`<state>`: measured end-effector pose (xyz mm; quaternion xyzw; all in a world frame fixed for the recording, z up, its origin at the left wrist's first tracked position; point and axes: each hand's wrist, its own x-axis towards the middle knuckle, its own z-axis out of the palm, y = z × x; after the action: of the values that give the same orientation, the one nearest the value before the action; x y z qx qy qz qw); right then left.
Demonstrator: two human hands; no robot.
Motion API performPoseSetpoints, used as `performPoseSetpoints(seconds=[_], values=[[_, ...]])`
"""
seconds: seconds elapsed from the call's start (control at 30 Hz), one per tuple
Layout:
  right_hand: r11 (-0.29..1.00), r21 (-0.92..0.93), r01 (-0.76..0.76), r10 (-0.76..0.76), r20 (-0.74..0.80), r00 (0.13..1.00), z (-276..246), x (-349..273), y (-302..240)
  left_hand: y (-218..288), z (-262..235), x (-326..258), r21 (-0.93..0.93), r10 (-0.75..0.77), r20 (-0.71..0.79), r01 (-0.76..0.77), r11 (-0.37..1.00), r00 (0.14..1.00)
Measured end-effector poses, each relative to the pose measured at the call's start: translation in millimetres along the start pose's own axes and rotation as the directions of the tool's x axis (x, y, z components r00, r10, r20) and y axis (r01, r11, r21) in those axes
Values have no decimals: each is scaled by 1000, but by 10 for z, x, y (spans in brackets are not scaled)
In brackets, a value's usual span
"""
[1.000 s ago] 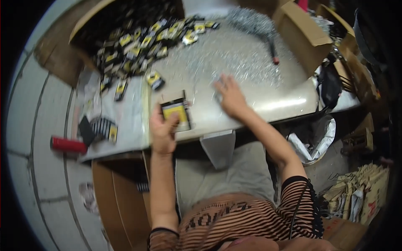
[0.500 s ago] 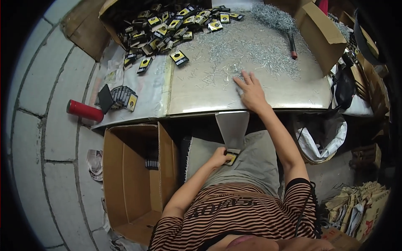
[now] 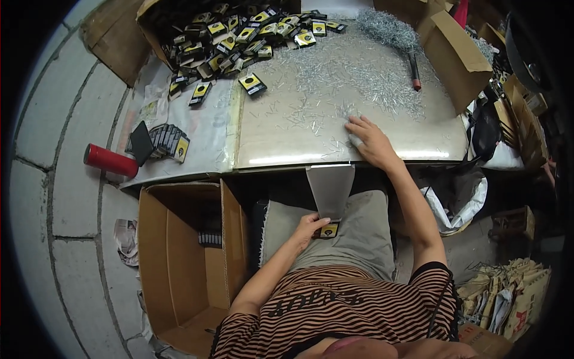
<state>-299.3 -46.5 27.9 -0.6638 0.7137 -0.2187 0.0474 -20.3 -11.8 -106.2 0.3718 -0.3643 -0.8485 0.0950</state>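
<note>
My left hand [image 3: 309,230] grips a small black-and-yellow box [image 3: 329,230] over my lap. The box sits right at the lower end of a grey metal chute [image 3: 330,188] that slopes down from the table's front edge; its open end cannot be made out. My right hand [image 3: 373,143] lies on the tabletop [image 3: 275,143] near that edge, fingers stretched out over the surface. Just beyond its fingertips are loose small metal nails [image 3: 335,84], spread thinly near me and thicker farther back.
Many similar boxes [image 3: 245,36] are heaped at the back left, with a row of boxes [image 3: 170,142] and a red cylinder [image 3: 110,160] nearer. A cardboard carton [image 3: 179,257] stands left of my legs. A dark-handled tool [image 3: 414,69] lies by a nail pile [image 3: 388,30].
My right hand has slid nearer the table's front edge and a little right, its fingers closer together. The box in my left hand has been straightened beneath the chute's end.
</note>
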Motion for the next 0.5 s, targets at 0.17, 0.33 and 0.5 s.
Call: performPoseSetpoints(seconds=[0.17, 0.33, 0.5], values=[[976, 194, -96, 148, -272, 951, 49, -47, 136, -5, -21, -8, 17, 7, 68, -9, 1000, 998], [998, -48, -49, 36, -249, 968, 598, -93, -656, -88, -44, 42, -12, -9, 40, 10, 1000, 999], [989, 145, -36, 82, -324, 942, 343, 165, -695, 8, 85, -39, -62, -9, 21, 10, 998, 1000]])
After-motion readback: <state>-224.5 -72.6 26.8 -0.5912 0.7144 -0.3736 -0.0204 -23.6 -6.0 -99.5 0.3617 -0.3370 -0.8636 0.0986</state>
